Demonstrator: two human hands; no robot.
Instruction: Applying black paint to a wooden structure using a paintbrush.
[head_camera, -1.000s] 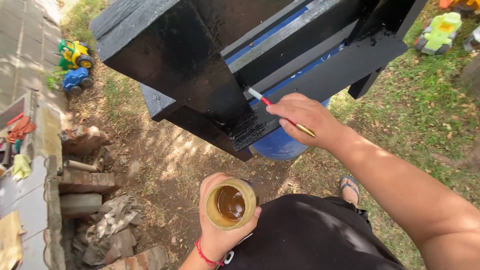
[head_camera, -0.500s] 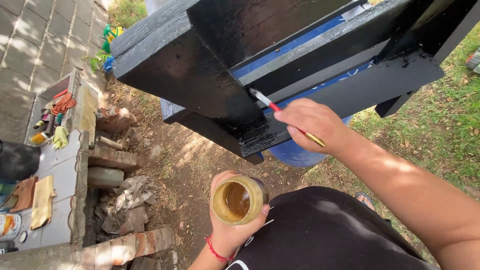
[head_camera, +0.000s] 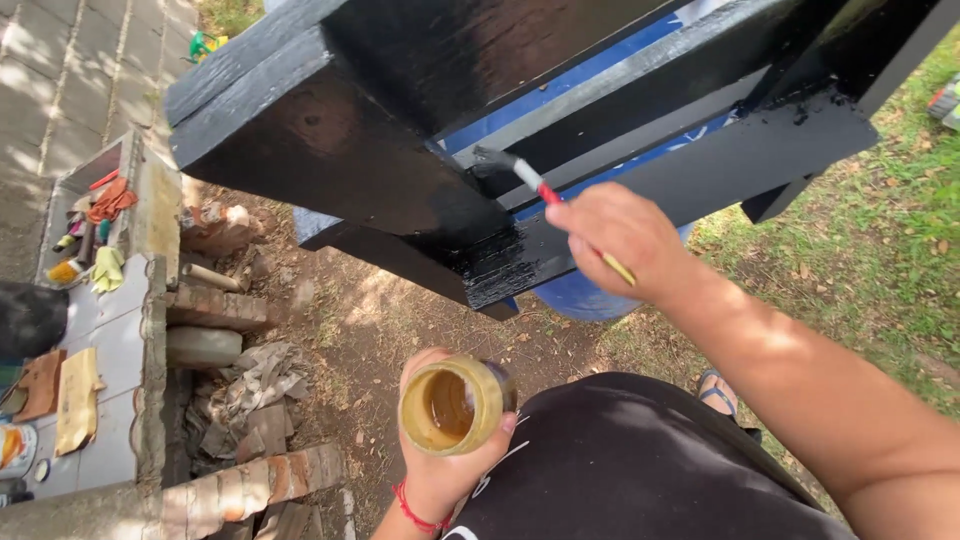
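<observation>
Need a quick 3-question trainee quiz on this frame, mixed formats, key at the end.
1. True or false: the right hand holds a paintbrush with its bristles on the black wooden frame.
2. What does the left hand hold? A) a hammer B) an open jar C) a rag
3. Fill in: under the frame stands a ____ barrel.

Key: 1 true; 2 B; 3 blue.
</observation>
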